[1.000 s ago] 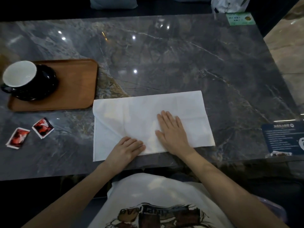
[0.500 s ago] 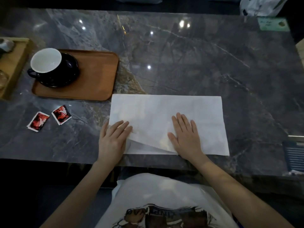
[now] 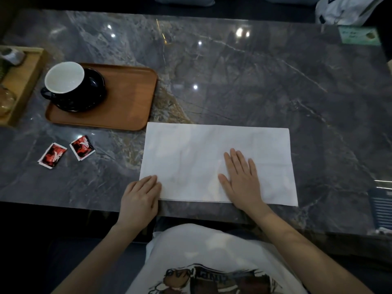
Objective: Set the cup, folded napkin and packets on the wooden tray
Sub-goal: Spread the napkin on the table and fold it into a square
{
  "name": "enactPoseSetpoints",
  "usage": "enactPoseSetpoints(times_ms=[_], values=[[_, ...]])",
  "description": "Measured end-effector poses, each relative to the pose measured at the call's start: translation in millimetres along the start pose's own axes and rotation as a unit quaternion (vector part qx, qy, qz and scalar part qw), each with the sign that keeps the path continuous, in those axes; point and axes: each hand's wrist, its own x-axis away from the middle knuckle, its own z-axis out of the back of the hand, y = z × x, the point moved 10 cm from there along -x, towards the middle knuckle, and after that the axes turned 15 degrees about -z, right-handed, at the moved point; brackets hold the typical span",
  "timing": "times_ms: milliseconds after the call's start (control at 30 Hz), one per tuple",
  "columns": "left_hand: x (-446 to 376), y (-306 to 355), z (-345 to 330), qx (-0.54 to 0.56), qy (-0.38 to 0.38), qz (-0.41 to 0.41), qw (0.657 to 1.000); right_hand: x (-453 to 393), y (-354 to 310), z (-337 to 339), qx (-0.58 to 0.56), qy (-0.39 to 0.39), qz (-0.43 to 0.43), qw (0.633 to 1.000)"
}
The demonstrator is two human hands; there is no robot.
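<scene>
- Landmark taken: the wooden tray [image 3: 127, 98], lying on the marble table [image 3: 254, 81].
- The cup [image 3: 64, 78] is seen already on the tray, seated on a dark saucer [image 3: 93, 96] at the tray's far-left part; this item is judged done.
- The napkin [image 3: 201, 155] is laid flat on the table just right of and nearer the person than the tray, its far-left corner close beside the tray's near-right corner. It is spread as a long rectangle, judged to be only partly folded.
- Two red packets [image 3: 65, 151] are found on the table just in front of the tray's near-left edge, side by side, not yet on it.
- The left hand [image 3: 140, 196] is held flat with straight fingers, pressed on the napkin's near-left corner; nothing is gripped.
- The right hand [image 3: 241, 179] is laid open, palm down, on the napkin's right half; nothing is gripped.
- Step in hand, as judged: the napkin is being smoothed and creased between folds.
- Next move, as judged: one end is to be pinched and brought over the other, edges matched, the crease pressed; the thin paper is to be pinned by the other hand so that slipping is avoided.
- Thereafter the napkin and packets are to be carried to the bare right part of the tray.
</scene>
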Motion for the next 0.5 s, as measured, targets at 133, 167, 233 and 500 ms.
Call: enactPoseSetpoints(times_ms=[133, 167, 233, 500], values=[[-33, 5, 6, 0.053, -0.012, 0.046, 0.997, -2, -1, 6, -0.052, -0.013, 0.011, 0.999], [-48, 11, 4, 0.072, -0.019, 0.038, 0.996, -3, 0, 11, -0.081, -0.015, 0.008, 0.997], [-81, 31, -3, 0.095, -0.043, 0.011, 0.994, -7, 8, 27, -0.156, -0.004, -0.017, 0.988], [-156, 94, -55, 0.093, -0.141, -0.051, 0.984, -31, 82, 65, -0.204, 0.083, -0.171, 0.96]])
